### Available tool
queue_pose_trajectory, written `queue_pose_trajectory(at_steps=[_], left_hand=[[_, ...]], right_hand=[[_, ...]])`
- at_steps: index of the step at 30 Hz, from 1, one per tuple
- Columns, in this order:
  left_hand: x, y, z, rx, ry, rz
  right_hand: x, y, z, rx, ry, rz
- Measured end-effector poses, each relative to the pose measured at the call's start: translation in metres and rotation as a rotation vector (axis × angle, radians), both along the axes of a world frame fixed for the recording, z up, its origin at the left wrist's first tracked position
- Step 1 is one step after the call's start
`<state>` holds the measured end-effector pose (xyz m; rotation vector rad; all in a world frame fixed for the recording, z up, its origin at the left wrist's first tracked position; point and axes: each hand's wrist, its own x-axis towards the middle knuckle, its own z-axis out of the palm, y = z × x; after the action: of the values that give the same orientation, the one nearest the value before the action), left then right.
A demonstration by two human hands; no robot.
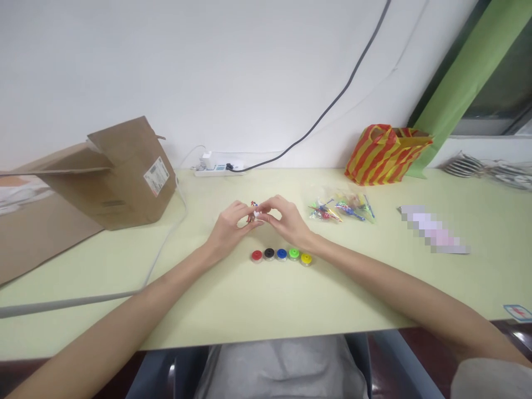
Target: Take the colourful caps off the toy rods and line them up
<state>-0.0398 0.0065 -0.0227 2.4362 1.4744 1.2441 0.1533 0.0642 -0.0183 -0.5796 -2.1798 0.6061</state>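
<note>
Over the middle of the table, my left hand (230,227) and my right hand (286,221) meet fingertip to fingertip. Between them is a small toy figure (252,214) with red, blue and white parts, largely covered by the fingers. Thumb and fingers of my left hand pinch its reddish side; my right hand pinches at its white part. Just below the hands stands a row of small round containers with coloured caps: a red one (256,255), a black one (269,254), a blue one (281,254), a green one (294,254) and a yellow one (306,259).
Clear bags of colourful small parts (343,208) lie right of the hands. An open cardboard box (124,183) stands left, a striped bag (386,155) at the back right. A power strip (220,166) sits by the wall; a grey cable (75,303) crosses the left side.
</note>
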Motion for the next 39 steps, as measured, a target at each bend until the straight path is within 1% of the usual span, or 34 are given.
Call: queue_pose_trajectory(at_steps=[2,4,6,7,8,10,12,14,16,19,23,27,30,35,39], left_hand=[[0.009,-0.008,0.002,-0.01,-0.049,-0.03],[0.018,-0.015,0.005,-0.04,-0.059,-0.055],[0.027,-0.022,0.007,-0.102,-0.017,-0.084],[0.03,-0.024,0.008,-0.135,0.017,-0.101],[0.033,-0.026,0.009,-0.162,0.054,-0.115],[0.038,-0.028,0.008,-0.19,0.127,-0.142],[0.04,-0.028,0.008,-0.192,0.194,-0.174],[0.042,-0.028,0.006,-0.195,0.266,-0.21],[0.044,-0.029,0.006,-0.189,0.343,-0.234],[0.047,-0.031,0.006,-0.16,0.456,-0.265],[0.052,-0.035,0.007,-0.14,0.554,-0.333],[0.052,-0.035,0.003,-0.135,0.588,-0.336],[0.048,-0.03,0.0,-0.154,0.57,-0.319],[0.047,-0.026,0.001,-0.201,0.517,-0.304],[0.051,-0.028,0.002,-0.236,0.521,-0.318]], right_hand=[[0.008,-0.006,0.01,-0.106,0.03,0.031],[0.022,-0.011,0.021,-0.161,0.045,0.055],[0.043,-0.012,0.033,-0.142,0.026,0.086],[0.055,-0.01,0.038,-0.122,-0.023,0.105],[0.067,-0.008,0.043,-0.114,-0.116,0.13],[0.092,0.001,0.05,-0.164,-0.363,0.164],[0.112,0.011,0.051,-0.29,-0.6,0.2],[0.123,0.017,0.048,-0.425,-0.763,0.271],[0.125,0.02,0.043,-0.513,-0.828,0.349],[0.119,0.02,0.036,-0.541,-0.835,0.413],[0.113,0.02,0.032,-0.56,-0.825,0.429],[0.111,0.018,0.03,-0.579,-0.813,0.408],[0.108,0.008,0.032,-0.522,-0.839,0.358],[0.1,-0.012,0.034,-0.349,-0.926,0.192],[0.097,-0.017,0.032,-0.284,-0.951,0.158]])
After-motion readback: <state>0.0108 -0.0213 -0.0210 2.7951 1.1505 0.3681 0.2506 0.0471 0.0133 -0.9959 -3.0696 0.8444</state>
